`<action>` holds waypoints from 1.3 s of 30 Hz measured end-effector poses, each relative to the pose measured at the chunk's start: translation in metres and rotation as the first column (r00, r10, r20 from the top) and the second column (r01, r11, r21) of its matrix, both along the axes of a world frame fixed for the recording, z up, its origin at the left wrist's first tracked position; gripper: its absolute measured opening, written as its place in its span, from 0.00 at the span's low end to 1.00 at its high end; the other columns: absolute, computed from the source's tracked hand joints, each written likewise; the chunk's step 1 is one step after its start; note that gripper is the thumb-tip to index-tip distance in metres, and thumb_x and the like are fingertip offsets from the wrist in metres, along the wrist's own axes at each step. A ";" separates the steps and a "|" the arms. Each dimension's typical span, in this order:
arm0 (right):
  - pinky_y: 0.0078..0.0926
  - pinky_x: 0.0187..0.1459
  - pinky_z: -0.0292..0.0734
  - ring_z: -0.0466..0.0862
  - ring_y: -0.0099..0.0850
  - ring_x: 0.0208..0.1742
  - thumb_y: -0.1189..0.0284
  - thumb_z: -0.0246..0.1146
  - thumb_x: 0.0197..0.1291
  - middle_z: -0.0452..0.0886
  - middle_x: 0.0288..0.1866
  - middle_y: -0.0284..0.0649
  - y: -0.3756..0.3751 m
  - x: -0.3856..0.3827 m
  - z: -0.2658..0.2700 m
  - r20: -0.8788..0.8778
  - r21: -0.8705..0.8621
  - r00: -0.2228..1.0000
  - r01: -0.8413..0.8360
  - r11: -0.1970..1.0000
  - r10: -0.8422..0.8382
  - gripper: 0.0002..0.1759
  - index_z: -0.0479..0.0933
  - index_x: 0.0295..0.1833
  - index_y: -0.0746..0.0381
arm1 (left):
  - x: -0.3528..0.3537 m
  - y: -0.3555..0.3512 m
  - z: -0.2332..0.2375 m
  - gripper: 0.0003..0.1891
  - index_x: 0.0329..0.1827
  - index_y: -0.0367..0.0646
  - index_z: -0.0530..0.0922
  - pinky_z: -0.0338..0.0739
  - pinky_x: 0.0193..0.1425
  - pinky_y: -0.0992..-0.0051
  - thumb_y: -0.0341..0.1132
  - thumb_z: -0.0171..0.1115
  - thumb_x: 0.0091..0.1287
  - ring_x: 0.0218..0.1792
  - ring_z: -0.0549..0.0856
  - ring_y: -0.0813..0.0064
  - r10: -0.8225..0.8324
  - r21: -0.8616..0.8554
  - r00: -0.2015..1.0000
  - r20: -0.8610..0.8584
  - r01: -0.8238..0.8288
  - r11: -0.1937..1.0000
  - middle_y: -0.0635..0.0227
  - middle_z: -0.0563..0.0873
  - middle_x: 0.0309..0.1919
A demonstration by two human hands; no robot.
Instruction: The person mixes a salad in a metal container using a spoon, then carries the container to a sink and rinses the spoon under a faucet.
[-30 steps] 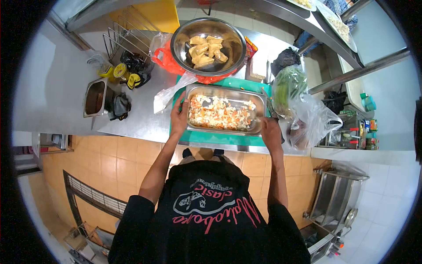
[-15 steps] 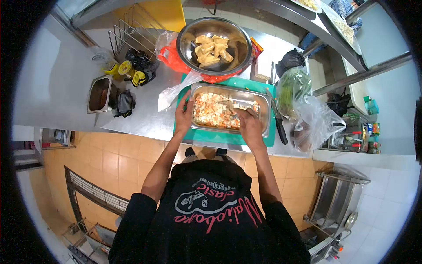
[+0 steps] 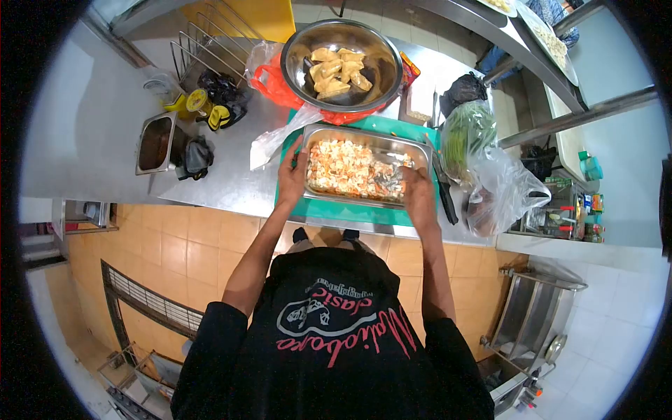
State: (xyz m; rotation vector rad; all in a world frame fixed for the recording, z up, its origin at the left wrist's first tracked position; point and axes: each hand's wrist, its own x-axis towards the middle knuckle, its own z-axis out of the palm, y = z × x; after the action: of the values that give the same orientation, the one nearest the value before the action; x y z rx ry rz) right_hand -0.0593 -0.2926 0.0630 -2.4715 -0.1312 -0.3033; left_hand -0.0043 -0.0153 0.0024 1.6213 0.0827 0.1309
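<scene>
A metal tray holding diced orange and white food rests on a green cutting board. At the tray's left end, my left hand grips the rim. My right hand is over the right part of the tray, its fingers closed round a spoon whose metal head sits in the food. The spoon's handle is mostly hidden by my fingers. Behind the tray stands a steel bowl with pale brown pieces in it.
A black-handled knife lies at the board's right edge, beside bagged greens and a clear plastic bag. Left are a small metal container, yellow-lidded jars and a wire rack. A person is partly visible beyond the shelf.
My right hand has moved right with the spoon, towards the tray's right end. Food has shifted in the tray. My left hand stays at the left rim.
</scene>
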 end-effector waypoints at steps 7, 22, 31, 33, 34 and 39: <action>0.42 0.45 0.76 0.81 0.51 0.43 0.81 0.55 0.58 0.81 0.36 0.55 -0.042 -0.014 0.012 -0.093 -0.110 0.996 -0.007 0.994 -0.004 0.09 0.79 0.42 0.67 | -0.001 0.000 0.007 0.23 0.69 0.44 0.69 0.72 0.46 0.81 0.43 0.55 0.74 0.41 0.74 0.83 -0.008 -0.029 0.997 -0.073 0.006 1.000 0.70 0.80 0.48; 0.17 0.26 0.65 0.69 0.15 0.25 0.71 0.57 0.67 0.72 0.24 0.28 0.044 0.019 -0.023 -0.561 0.574 0.787 0.146 0.806 0.256 0.12 0.82 0.49 0.64 | 0.001 0.001 -0.007 0.25 0.69 0.46 0.69 0.72 0.53 0.78 0.46 0.55 0.73 0.46 0.76 0.80 0.007 -0.002 0.999 -0.049 -0.007 1.000 0.66 0.80 0.52; 0.32 0.36 0.73 0.78 0.39 0.33 0.81 0.57 0.62 0.80 0.34 0.45 0.007 0.012 0.005 -0.146 0.108 0.986 -0.070 0.992 0.086 0.12 0.81 0.49 0.64 | 0.003 0.001 -0.008 0.24 0.69 0.47 0.70 0.73 0.46 0.81 0.45 0.56 0.73 0.40 0.74 0.84 -0.027 -0.087 0.994 -0.109 0.017 0.996 0.70 0.80 0.44; 0.36 0.40 0.75 0.80 0.46 0.37 0.82 0.56 0.61 0.81 0.38 0.50 -0.002 0.012 0.005 -0.036 0.049 0.996 -0.084 0.995 0.085 0.13 0.80 0.49 0.64 | 0.004 0.002 -0.009 0.24 0.69 0.47 0.69 0.72 0.46 0.81 0.45 0.56 0.73 0.40 0.74 0.85 -0.016 -0.102 0.995 -0.100 0.006 0.995 0.71 0.80 0.44; 0.38 0.42 0.75 0.80 0.49 0.39 0.82 0.56 0.61 0.81 0.40 0.52 -0.007 0.012 0.005 -0.050 0.026 0.999 -0.005 1.000 0.006 0.13 0.80 0.49 0.64 | 0.003 0.002 -0.008 0.24 0.69 0.47 0.69 0.72 0.47 0.81 0.45 0.56 0.73 0.41 0.75 0.85 -0.020 -0.094 0.996 -0.089 0.012 0.995 0.71 0.80 0.45; 0.45 0.49 0.76 0.79 0.55 0.46 0.80 0.54 0.61 0.79 0.46 0.57 -0.019 0.015 -0.002 -0.144 -0.021 0.986 0.085 0.996 -0.087 0.13 0.79 0.50 0.65 | 0.002 0.000 -0.005 0.25 0.70 0.47 0.69 0.72 0.48 0.81 0.46 0.56 0.73 0.43 0.75 0.84 -0.005 -0.079 0.997 -0.080 -0.002 0.997 0.70 0.80 0.47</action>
State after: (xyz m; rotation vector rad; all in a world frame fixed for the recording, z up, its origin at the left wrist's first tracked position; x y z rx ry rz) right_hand -0.0440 -0.3119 0.0610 -2.5079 0.0351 -0.1590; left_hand -0.0018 -0.0148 -0.0026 1.5472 0.1465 0.0607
